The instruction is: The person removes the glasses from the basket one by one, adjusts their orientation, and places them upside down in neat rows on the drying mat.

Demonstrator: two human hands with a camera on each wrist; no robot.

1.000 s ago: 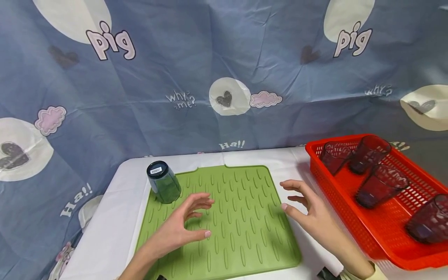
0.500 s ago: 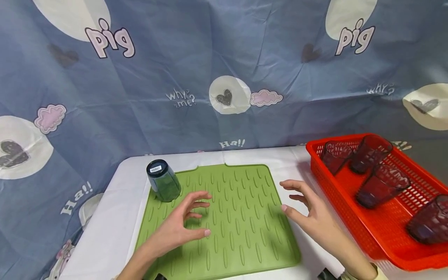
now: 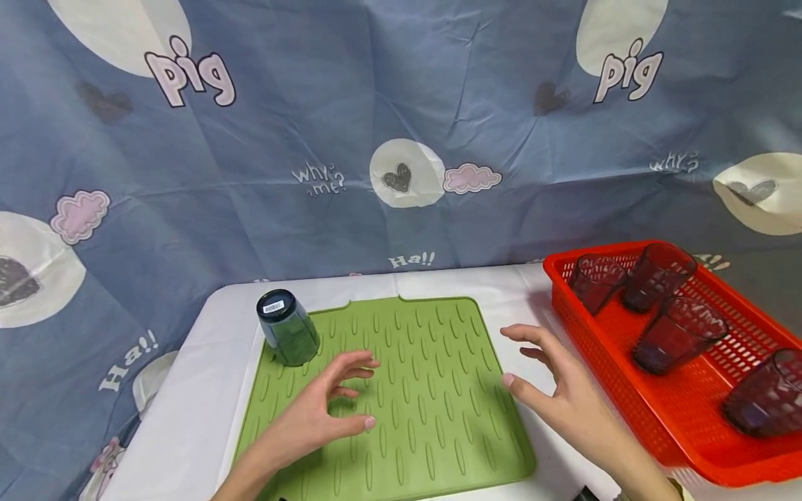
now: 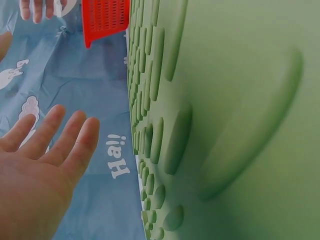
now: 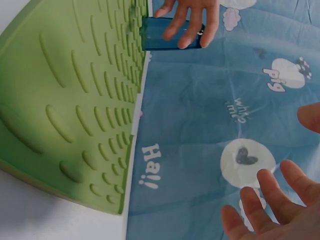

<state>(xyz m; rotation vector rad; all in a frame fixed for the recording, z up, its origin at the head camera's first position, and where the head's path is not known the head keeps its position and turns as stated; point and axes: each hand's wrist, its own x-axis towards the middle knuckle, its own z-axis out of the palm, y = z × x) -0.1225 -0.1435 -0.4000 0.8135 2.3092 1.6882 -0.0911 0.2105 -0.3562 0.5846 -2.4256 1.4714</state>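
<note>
My left hand (image 3: 319,414) hovers above the green ridged mat (image 3: 432,390), fingers loosely bent and nothing in them. Past the mat's right edge, my right hand (image 3: 557,390) is held in the air with thumb and fingers apart, also holding nothing. A blue-green glass (image 3: 288,330) stands upside down on the mat's far left corner, a barcode label on its base. In the right wrist view the left hand's fingers overlap that glass (image 5: 160,42), but the head view shows them apart. Both palms face each other.
At the right stands a red plastic basket (image 3: 617,396) with several dark reddish-looking glasses, one of them a tilted glass (image 3: 677,334) near its middle. A white cloth (image 3: 182,410) covers the table. Behind it hangs a blue printed curtain (image 3: 263,139).
The head view has shifted slightly, so the scene sits a little further left. Both hands keep nearly the same pose. The glasses, mat and basket stay where they were.
</note>
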